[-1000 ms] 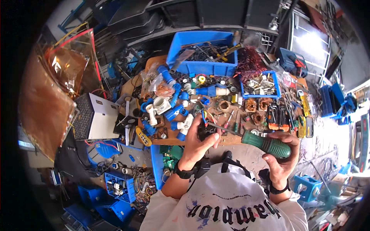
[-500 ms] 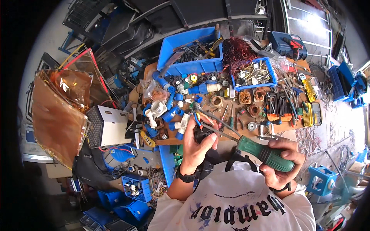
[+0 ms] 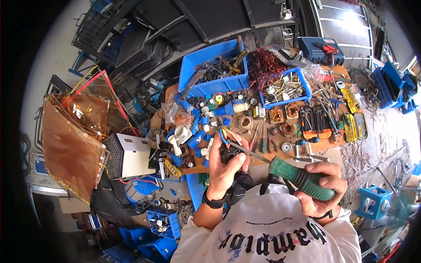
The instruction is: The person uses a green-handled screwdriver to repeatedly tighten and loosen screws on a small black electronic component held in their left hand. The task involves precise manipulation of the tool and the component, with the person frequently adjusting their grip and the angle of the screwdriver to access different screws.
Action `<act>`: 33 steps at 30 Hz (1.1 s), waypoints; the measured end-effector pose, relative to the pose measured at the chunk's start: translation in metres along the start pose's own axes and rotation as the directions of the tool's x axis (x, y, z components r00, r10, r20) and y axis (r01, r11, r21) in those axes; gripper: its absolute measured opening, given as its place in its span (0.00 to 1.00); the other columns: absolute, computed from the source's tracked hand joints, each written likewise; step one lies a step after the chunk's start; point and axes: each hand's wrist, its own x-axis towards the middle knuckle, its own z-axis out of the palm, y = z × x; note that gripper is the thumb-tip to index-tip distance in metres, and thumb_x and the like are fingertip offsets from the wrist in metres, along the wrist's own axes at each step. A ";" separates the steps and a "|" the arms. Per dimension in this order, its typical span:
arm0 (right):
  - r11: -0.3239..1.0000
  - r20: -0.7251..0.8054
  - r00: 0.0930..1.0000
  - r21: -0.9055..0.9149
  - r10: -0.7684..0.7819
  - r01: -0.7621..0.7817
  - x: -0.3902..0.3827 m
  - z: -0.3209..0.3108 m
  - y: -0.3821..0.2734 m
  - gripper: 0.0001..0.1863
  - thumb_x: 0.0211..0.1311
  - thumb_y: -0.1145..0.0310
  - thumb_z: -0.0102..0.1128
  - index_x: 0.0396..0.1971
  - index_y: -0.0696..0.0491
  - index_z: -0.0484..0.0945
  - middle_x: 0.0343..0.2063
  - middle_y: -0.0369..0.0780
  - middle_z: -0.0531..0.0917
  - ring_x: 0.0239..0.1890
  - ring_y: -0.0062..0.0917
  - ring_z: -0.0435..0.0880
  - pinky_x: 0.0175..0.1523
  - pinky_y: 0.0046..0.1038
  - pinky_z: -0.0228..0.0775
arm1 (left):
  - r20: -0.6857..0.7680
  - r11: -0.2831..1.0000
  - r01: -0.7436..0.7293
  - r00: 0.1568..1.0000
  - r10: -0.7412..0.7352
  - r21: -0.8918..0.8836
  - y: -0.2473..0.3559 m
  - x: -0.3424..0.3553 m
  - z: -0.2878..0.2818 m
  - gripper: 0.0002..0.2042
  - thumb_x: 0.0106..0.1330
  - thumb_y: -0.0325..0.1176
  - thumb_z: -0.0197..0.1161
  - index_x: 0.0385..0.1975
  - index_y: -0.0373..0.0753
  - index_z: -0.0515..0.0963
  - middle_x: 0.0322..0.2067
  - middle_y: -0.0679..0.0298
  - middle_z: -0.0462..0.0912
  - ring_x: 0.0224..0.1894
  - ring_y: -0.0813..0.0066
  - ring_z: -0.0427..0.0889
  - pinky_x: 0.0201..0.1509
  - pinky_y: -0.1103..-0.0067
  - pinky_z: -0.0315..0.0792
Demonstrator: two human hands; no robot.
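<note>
My right hand (image 3: pixel 328 180) is wrapped round the green handle of a large screwdriver (image 3: pixel 285 169), its metal shaft slanting up to the left. The shaft's far end reaches the fingers of my left hand (image 3: pixel 225 171). Between that hand's thumb and fingers sits a small black part (image 3: pixel 230 152), mostly covered by the fingers. Short blue and orange wires (image 3: pixel 224 136) rise from it. Whether the screwdriver tip touches a screw is hidden. Both hands are held in front of my chest, over the near edge of the workbench (image 3: pixel 245 147).
Blue and white pipe fittings (image 3: pixel 182 133) crowd the bench's left. Behind stand a blue tool bin (image 3: pixel 215 88) and a blue tray (image 3: pixel 285 101) of bolts. Hex keys (image 3: pixel 316 119), a yellow bit case (image 3: pixel 349 125) and a drill (image 3: pixel 329 49) lie right. A copper-coloured sheet (image 3: pixel 72 147) stands left.
The view has shifted slightly, so the bench sits a little lower. A dark cable that arched above the screwdriver shaft no longer shows there. Both hands keep their grips.
</note>
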 end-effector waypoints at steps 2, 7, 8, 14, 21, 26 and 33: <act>1.000 0.019 1.000 0.013 -0.001 0.001 0.002 -0.004 -0.003 0.29 0.47 0.71 0.74 0.43 0.52 0.61 0.42 0.54 0.75 0.42 0.35 0.78 0.43 0.28 0.73 | -0.002 0.999 -0.020 1.000 0.020 0.045 -0.002 0.000 0.003 0.17 0.58 0.30 0.61 0.46 0.38 0.66 0.33 0.57 0.74 0.20 0.78 0.72 0.21 0.84 0.66; 0.993 0.066 0.998 0.116 -0.012 0.004 0.001 -0.012 -0.002 0.30 0.48 0.65 0.74 0.45 0.54 0.62 0.44 0.55 0.74 0.40 0.37 0.80 0.38 0.32 0.75 | 0.004 0.989 -0.091 0.996 0.091 0.114 -0.004 0.002 0.011 0.17 0.58 0.29 0.62 0.45 0.38 0.66 0.32 0.59 0.74 0.21 0.79 0.72 0.21 0.85 0.67; 0.988 0.082 0.997 0.153 -0.013 0.000 0.000 -0.014 -0.001 0.30 0.49 0.62 0.74 0.46 0.55 0.63 0.44 0.54 0.74 0.39 0.37 0.80 0.37 0.32 0.75 | -0.002 0.987 -0.095 0.995 0.096 0.127 -0.004 0.002 0.012 0.17 0.58 0.29 0.62 0.45 0.38 0.66 0.32 0.59 0.74 0.22 0.79 0.72 0.21 0.86 0.68; 0.984 0.058 0.988 0.101 0.143 -0.149 -0.023 -0.026 -0.010 0.25 0.49 0.52 0.72 0.36 0.57 0.74 0.22 0.42 0.77 0.16 0.30 0.75 0.20 0.27 0.66 | 0.048 0.977 -0.120 0.992 0.113 0.177 -0.006 0.000 0.016 0.17 0.59 0.31 0.62 0.45 0.38 0.65 0.32 0.60 0.73 0.23 0.80 0.73 0.21 0.87 0.67; 0.997 0.123 0.992 0.064 0.040 -0.048 -0.011 -0.034 -0.021 0.16 0.50 0.65 0.70 0.37 0.55 0.77 0.25 0.43 0.78 0.18 0.28 0.77 0.19 0.24 0.66 | 0.060 0.982 -0.125 0.991 0.117 0.140 -0.004 -0.003 0.024 0.18 0.59 0.38 0.66 0.41 0.40 0.65 0.30 0.62 0.72 0.22 0.80 0.73 0.20 0.87 0.65; 0.999 0.163 0.987 0.032 0.018 -0.023 -0.004 -0.037 -0.029 0.14 0.45 0.69 0.70 0.35 0.51 0.81 0.26 0.43 0.79 0.20 0.27 0.79 0.20 0.23 0.68 | 0.059 0.985 -0.105 0.993 0.097 0.137 -0.005 -0.007 0.026 0.18 0.59 0.38 0.65 0.42 0.41 0.65 0.30 0.62 0.72 0.22 0.80 0.72 0.20 0.87 0.65; 0.983 0.244 0.964 -0.122 -0.104 0.137 0.005 -0.038 -0.032 0.10 0.46 0.67 0.66 0.32 0.46 0.82 0.26 0.40 0.79 0.20 0.26 0.78 0.20 0.23 0.69 | 0.043 0.984 -0.122 0.992 0.117 0.127 -0.003 -0.011 0.023 0.17 0.58 0.36 0.64 0.43 0.41 0.65 0.30 0.62 0.73 0.22 0.81 0.72 0.19 0.87 0.64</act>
